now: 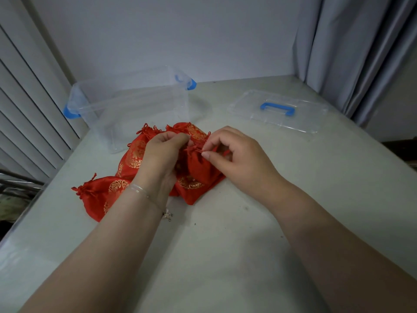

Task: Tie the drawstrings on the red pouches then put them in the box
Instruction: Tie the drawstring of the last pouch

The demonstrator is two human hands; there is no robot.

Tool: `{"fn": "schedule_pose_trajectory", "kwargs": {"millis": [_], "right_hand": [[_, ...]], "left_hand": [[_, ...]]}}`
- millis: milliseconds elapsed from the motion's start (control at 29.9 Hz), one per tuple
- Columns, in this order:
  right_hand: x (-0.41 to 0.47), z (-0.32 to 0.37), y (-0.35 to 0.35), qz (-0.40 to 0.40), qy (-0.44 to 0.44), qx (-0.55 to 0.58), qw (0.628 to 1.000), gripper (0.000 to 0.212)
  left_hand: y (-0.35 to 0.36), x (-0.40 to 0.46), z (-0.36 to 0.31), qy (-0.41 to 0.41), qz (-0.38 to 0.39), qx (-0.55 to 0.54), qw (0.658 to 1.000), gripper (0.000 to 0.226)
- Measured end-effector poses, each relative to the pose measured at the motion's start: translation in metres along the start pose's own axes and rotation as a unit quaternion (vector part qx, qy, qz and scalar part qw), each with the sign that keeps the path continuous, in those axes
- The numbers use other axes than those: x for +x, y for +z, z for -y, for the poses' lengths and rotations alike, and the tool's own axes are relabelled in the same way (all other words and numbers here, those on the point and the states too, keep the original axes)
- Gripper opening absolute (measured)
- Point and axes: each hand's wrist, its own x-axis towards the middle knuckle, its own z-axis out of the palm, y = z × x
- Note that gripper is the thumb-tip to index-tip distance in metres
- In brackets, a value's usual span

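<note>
Now both hands pinch one drawstring (195,149): left hand (163,152), right hand (234,152). Pouch (200,168) lies between grips mid-surface, among other red pouches (99,195); clear box (135,105) toward far-left corner.

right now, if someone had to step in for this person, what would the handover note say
Left hand: fingers pinching the drawstring at the neck of the middle red pouch.
Right hand: fingers pinching the other end of that drawstring, mid-tie.
Pouches: all in a pile on the white table; one lies near the left forearm, others behind the hands. How many there are, I cannot tell.
Clear plastic box: open, behind the pile, no pouch in it. Its lid with the blue handle lies to the right.
Done: nothing boxed yet.
Left: finish this knot, tie the rest, put all of them in the box.
</note>
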Motion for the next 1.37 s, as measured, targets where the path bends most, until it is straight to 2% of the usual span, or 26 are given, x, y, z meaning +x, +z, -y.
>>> {"fn": "schedule_pose_trajectory", "kwargs": {"millis": [67, 100, 134, 167, 201, 234, 267, 301, 334, 401, 468, 568, 702, 869, 1070, 1137, 1237, 1304, 1371], "right_hand": [[-0.001, -0.001, 0.004, 0.002, -0.066, -0.063, 0.996, 0.001], [-0.002, -0.003, 0.006, -0.001, -0.048, -0.070, 0.996, 0.001], [-0.001, -0.004, 0.008, -0.002, 0.008, -0.044, 0.999, 0.003], [0.000, -0.003, 0.008, 0.001, 0.088, 0.025, 0.996, 0.007], [0.002, -0.001, 0.007, 0.013, 0.179, 0.128, 0.975, 0.011], [0.004, 0.000, 0.006, 0.024, 0.259, 0.244, 0.934, 0.015], [0.005, 0.001, 0.004, 0.027, 0.306, 0.336, 0.890, 0.016], [0.005, 0.001, 0.004, 0.019, 0.316, 0.377, 0.871, 0.016], [0.005, 0.000, 0.004, 0.006, 0.296, 0.370, 0.880, 0.015], [0.004, -0.003, 0.004, -0.034, 0.186, 0.254, 0.949, 0.015], [0.004, -0.003, 0.003, -0.034, 0.084, 0.155, 0.984, 0.019], [0.003, -0.003, 0.002, -0.017, 0.043, 0.129, 0.991, 0.019], [0.003, -0.009, 0.004, -0.011, 0.041, 0.083, 0.996, 0.008], [0.001, -0.008, 0.001, 0.007, 0.025, 0.020, 0.999, 0.006], [0.003, -0.005, -0.004, 0.038, 0.022, 0.043, 0.998, 0.012], [0.005, -0.004, -0.004, 0.044, 0.052, 0.107, 0.992, 0.014], [0.006, 0.000, -0.007, 0.052, 0.155, 0.238, 0.957, 0.005], [0.005, -0.002, -0.012, 0.111, 0.219, 0.265, 0.933, 0.020], [0.003, -0.004, -0.016, 0.164, 0.252, 0.295, 0.907, 0.018]], "left_hand": [[0.000, -0.001, -0.002, -0.007, -0.009, -0.027, 1.000, 0.025], [0.000, -0.001, -0.004, -0.023, 0.003, -0.051, 0.998, 0.025], [0.000, -0.002, -0.005, -0.045, 0.030, -0.079, 0.995, 0.025], [-0.001, -0.003, -0.007, -0.068, 0.071, -0.104, 0.990, 0.026], [-0.001, -0.005, -0.009, -0.084, 0.112, -0.120, 0.983, 0.026], [-0.001, -0.006, -0.010, -0.087, 0.142, -0.124, 0.978, 0.025], [0.000, -0.007, -0.011, -0.075, 0.159, -0.116, 0.978, 0.024], [0.000, -0.007, -0.010, -0.053, 0.157, -0.098, 0.981, 0.022], [0.000, -0.007, -0.010, -0.024, 0.143, -0.068, 0.987, 0.020], [-0.002, -0.006, -0.010, 0.030, 0.114, 0.010, 0.993, 0.017], [-0.006, -0.006, -0.012, 0.060, 0.119, 0.084, 0.988, 0.016], [-0.008, -0.012, -0.018, 0.083, 0.179, 0.167, 0.966, 0.015], [-0.014, -0.015, -0.021, 0.094, 0.236, 0.239, 0.937, 0.013], [-0.020, -0.011, -0.023, 0.099, 0.256, 0.295, 0.915, 0.008], [-0.017, -0.014, -0.022, 0.061, 0.302, 0.288, 0.907, 0.010], [-0.016, -0.015, -0.022, 0.057, 0.300, 0.281, 0.910, 0.010], [-0.013, -0.017, -0.022, 0.059, 0.281, 0.238, 0.928, 0.009], [-0.012, -0.017, -0.022, 0.062, 0.266, 0.207, 0.939, 0.012], [-0.012, -0.017, -0.022, 0.068, 0.260, 0.186, 0.945, 0.011]]}}
